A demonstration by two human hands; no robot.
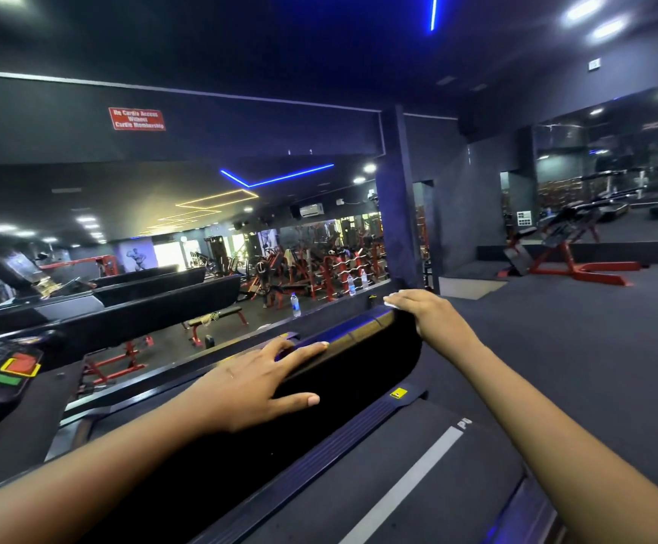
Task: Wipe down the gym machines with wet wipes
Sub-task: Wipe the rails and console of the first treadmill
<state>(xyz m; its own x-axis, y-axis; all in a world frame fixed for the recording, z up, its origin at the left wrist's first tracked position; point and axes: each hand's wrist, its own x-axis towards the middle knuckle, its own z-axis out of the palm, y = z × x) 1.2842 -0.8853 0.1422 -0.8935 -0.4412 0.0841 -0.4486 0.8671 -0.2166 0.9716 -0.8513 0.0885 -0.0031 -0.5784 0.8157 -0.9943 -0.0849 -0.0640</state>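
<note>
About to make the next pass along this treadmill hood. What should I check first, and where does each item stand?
1. The wipe sits under the right hand: ok, its white edge shows beneath the fingertips.
2. The left hand braces on the treadmill hood: ok, flat, fingers spread.
3. The hood top between the hands is unobstructed: ok.
4. The wipe is damp enough: cannot tell.
5. The water bottle stands apart from the hood: ok.

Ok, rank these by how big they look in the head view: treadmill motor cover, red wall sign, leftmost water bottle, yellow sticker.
1. treadmill motor cover, by far
2. red wall sign
3. leftmost water bottle and yellow sticker: too alike to rank

The cover sits closest to the camera, which inflates it.
</note>
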